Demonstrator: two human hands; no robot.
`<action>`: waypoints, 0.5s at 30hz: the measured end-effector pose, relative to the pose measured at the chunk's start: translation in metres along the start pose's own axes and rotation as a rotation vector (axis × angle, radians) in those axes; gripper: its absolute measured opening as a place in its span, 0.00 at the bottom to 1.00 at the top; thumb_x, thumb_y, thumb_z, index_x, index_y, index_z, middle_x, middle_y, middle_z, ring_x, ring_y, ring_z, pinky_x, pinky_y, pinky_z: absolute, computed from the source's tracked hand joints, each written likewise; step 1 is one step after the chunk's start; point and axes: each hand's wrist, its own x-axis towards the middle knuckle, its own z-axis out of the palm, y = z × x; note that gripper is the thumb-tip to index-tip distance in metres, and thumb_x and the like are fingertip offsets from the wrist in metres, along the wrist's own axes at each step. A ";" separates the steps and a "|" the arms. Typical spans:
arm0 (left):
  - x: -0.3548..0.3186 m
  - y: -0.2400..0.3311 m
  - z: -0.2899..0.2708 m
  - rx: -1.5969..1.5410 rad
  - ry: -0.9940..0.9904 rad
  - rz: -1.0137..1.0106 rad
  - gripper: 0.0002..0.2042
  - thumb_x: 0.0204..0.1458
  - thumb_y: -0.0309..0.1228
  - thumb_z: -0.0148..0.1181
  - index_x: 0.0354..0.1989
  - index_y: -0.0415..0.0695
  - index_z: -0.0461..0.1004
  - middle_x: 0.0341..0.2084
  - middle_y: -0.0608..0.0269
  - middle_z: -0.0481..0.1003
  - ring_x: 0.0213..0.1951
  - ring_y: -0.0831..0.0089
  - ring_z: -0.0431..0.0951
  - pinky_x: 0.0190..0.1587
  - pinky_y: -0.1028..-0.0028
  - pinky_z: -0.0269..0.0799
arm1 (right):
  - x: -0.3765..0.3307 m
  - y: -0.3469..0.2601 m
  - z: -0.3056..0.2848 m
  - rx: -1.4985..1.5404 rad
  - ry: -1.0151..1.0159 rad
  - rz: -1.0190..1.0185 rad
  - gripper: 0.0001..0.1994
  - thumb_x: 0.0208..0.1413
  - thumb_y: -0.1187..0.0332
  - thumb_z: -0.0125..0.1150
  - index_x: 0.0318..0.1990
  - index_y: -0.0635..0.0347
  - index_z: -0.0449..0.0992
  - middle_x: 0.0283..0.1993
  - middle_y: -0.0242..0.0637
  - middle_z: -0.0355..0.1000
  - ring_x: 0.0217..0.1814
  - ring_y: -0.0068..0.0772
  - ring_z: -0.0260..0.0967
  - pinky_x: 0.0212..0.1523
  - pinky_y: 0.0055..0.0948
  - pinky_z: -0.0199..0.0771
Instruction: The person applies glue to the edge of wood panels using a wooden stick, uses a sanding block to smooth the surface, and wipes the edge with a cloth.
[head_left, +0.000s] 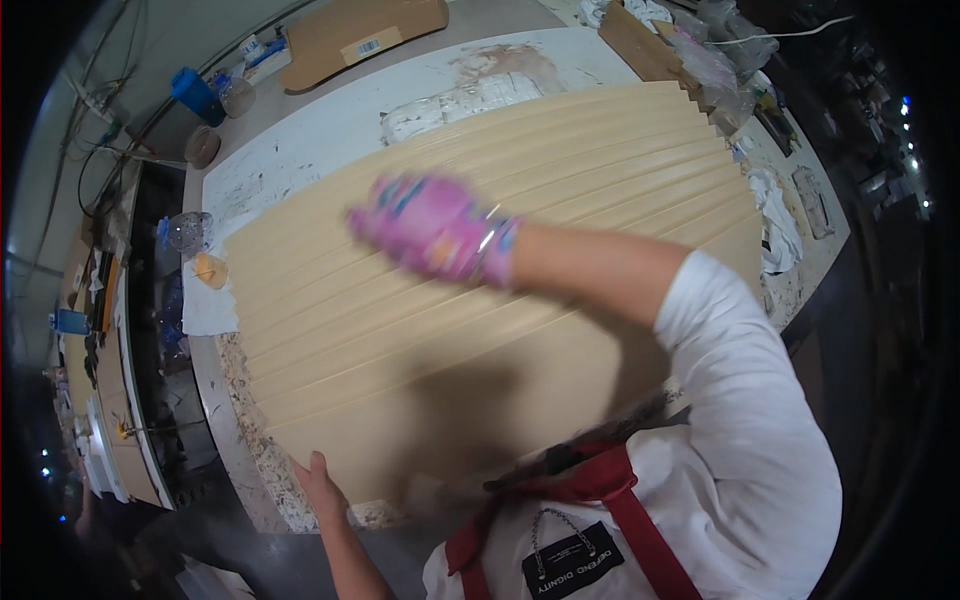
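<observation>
— How many hands are seen, and what is held by them?

— Two. The right hand, covered by a pink patterned glove, is seen above the middle of the ribbed beige panel; it is blurred, so how far its fingers are spread cannot be told, and nothing can be made out in them. The left hand, bare, is laid against the panel's near left corner, fingers flat along the edge rather than curled round anything.

— And the panel itself?

— One panel is counted, crossed by about eight long raised ridges. It is laid flat across most of the white bench, from the near left edge to the far right corner.

— What else is found around it?

— One blue cup and one round brown lid are seen beyond the far left corner, one clear plastic bottle at the left edge, and one small orange piece on a white cloth just beside the panel. One flat cardboard box is placed past the far edge. Crumpled rags are gathered along the right edge.

— Is anything blocked from view?

— The panel's near right part is hidden by the person's white sleeve and red strap.
</observation>
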 end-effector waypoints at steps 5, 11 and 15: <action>0.003 -0.004 0.001 0.033 0.016 0.020 0.30 0.50 0.31 0.52 0.61 0.34 0.52 0.54 0.50 0.62 0.54 0.62 0.63 0.58 0.67 0.57 | -0.018 0.031 0.004 -0.023 -0.006 0.485 0.15 0.57 0.54 0.46 0.32 0.55 0.72 0.18 0.33 0.68 0.26 0.34 0.70 0.29 0.32 0.71; 0.006 -0.008 -0.002 0.110 -0.003 0.142 0.31 0.50 0.31 0.58 0.61 0.34 0.52 0.51 0.53 0.65 0.50 0.66 0.66 0.53 0.69 0.61 | -0.096 0.168 -0.119 -0.313 0.358 0.723 0.17 0.53 0.62 0.54 0.50 0.54 0.70 0.39 0.43 0.74 0.36 0.44 0.72 0.35 0.38 0.72; 0.005 -0.001 -0.002 0.007 -0.039 0.044 0.29 0.51 0.31 0.59 0.60 0.36 0.54 0.47 0.57 0.67 0.46 0.73 0.68 0.46 0.76 0.65 | -0.021 0.052 -0.019 -0.098 0.316 0.071 0.14 0.57 0.60 0.53 0.47 0.56 0.71 0.36 0.37 0.72 0.36 0.30 0.70 0.35 0.26 0.71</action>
